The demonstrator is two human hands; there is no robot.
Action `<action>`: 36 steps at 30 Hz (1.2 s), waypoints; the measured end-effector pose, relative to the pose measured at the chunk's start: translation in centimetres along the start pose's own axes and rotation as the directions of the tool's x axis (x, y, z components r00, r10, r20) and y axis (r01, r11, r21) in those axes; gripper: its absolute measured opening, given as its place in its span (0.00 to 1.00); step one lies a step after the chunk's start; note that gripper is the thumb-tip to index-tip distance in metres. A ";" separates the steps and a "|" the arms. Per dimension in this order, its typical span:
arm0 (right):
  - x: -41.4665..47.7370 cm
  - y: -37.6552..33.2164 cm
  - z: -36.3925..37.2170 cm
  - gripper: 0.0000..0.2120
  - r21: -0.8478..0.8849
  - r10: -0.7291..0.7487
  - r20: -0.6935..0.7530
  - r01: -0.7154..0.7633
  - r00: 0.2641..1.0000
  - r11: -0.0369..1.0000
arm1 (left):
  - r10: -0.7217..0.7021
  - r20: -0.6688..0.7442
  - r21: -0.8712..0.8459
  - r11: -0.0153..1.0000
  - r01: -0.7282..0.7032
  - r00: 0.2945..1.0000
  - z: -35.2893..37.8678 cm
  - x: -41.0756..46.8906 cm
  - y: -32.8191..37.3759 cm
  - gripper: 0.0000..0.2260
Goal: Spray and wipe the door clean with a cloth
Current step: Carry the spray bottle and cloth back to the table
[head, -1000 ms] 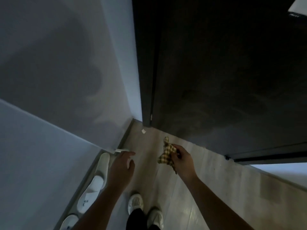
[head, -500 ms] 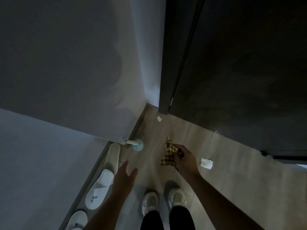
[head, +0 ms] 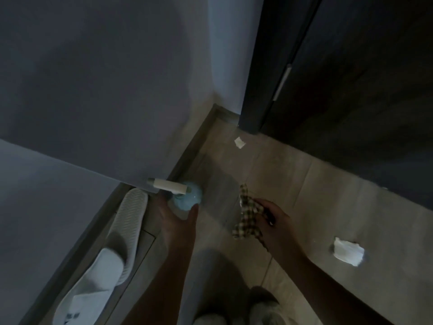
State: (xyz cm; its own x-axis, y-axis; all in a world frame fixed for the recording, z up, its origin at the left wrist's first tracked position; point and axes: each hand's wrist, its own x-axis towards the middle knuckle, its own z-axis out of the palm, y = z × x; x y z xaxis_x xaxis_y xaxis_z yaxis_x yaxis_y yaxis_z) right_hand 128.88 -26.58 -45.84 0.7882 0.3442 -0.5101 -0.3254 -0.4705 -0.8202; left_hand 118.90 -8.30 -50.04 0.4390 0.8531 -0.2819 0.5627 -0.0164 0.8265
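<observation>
The left hand [head: 179,225] was open, fingers spread and thumb apart, and held nothing; the right hand [head: 273,221] was closed on a checked cloth [head: 246,218], which hung bunched from the fingers over the floor. The door [head: 351,90] was the largest item: a dark panel filling the upper right of the view, its lower edge just above the floor [head: 293,174] and well apart from both hands. The pale wall [head: 105,90] met the floor along a skirting that ran diagonally from the door corner down to the left. A white slipper [head: 112,249] lay along that skirting, left of the left arm. The bottle [head: 188,198], a light blue spray bottle, stood on the floor near the skirting, directly ahead of the left fingertips; whether they touched it could not be told. Its white spray head [head: 167,184] extended from the top of the body toward the left, roughly level, so its long axis lay across the line of the reach rather than along it. The left hand was the nearer to the bottle by a clear margin; the right hand lay to the bottle's right and was occupied. In judgement, the step in hand was the pickup of the bottle by the left hand, and the grasp would need to close around the body below the head. Two white paper scraps lay on the floor, the larger [head: 348,250] right of the right arm, the smaller [head: 240,143] near the door corner.
</observation>
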 end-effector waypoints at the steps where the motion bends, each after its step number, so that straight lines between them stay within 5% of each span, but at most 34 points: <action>1: 0.8 0.8 0.3 0.16 -0.013 -0.008 -0.005 0.008 1.000 1.000 | 0.007 -0.028 -0.029 1.000 -0.008 1.000 0.8 0.4 0.1 0.34; 6: 3.7 1.8 1.1 0.14 -0.023 -0.051 0.009 0.051 0.999 0.998 | 0.003 -0.115 -0.074 0.997 -0.011 0.993 3.1 3.5 -0.4 0.30; 13: 1.2 -4.0 -1.0 0.15 0.045 -0.033 -0.014 0.033 0.999 0.998 | 0.081 0.056 -0.053 0.996 -0.078 0.995 -1.6 -0.2 5.1 0.11; 17: -4.7 -10.4 -3.9 0.15 0.080 -0.039 -0.044 0.042 0.998 0.996 | 0.160 0.167 -0.086 0.985 -0.148 0.973 -7.5 -5.1 13.9 0.20; 20: -10.4 -15.7 -6.2 0.14 0.102 -0.029 -0.069 0.036 0.997 0.994 | 0.222 0.269 -0.109 0.974 -0.199 0.937 -12.3 -8.7 19.7 0.15; 22: -14.7 -19.9 -7.9 0.14 0.088 -0.045 -0.103 0.054 0.994 0.995 | 0.275 0.315 -0.099 0.961 -0.257 0.908 -15.9 -11.5 24.5 0.21; 26: -24.0 -28.7 -11.6 0.15 0.068 -0.084 -0.184 0.098 0.979 0.993 | 0.224 0.414 -0.061 0.974 -0.218 0.882 -23.4 -17.8 34.6 0.16; 36: -42.3 -42.4 -16.2 0.15 0.023 -0.219 -0.101 0.222 0.971 0.975 | 0.266 0.259 0.031 0.959 -0.283 0.928 -39.0 -29.9 46.6 0.11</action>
State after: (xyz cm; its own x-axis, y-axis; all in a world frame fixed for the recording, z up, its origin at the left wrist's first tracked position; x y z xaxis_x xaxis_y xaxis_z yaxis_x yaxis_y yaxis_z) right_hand 117.80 -34.39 14.69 0.8888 0.3554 -0.2895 -0.1537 -0.3638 -0.9187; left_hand 104.69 -14.26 15.89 0.7389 0.6524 -0.1685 0.4369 -0.2736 0.8569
